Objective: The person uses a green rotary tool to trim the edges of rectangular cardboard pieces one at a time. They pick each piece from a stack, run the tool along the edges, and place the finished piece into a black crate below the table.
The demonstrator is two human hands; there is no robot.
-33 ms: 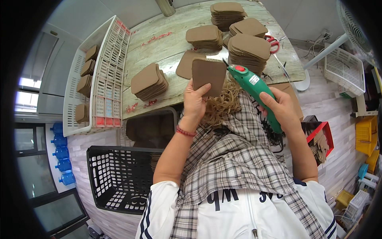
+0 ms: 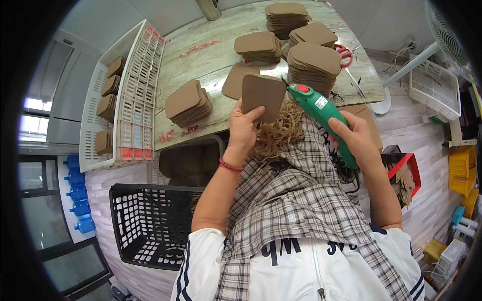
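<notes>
clamping a brown panel [image 2: 263, 93] in the left hand [image 2: 243, 124] — clasping a green handheld tool [image 2: 324, 118] in the right hand [image 2: 359, 138], near the panel.

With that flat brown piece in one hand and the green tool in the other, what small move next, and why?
Perhaps guide the dark tip of the green red-buttoned handheld tool along the right edge of the flat brown round-cornered piece. The left hand holds the piece up, and the right hand has the tip beside its upper right corner; contact is unclear.
</notes>
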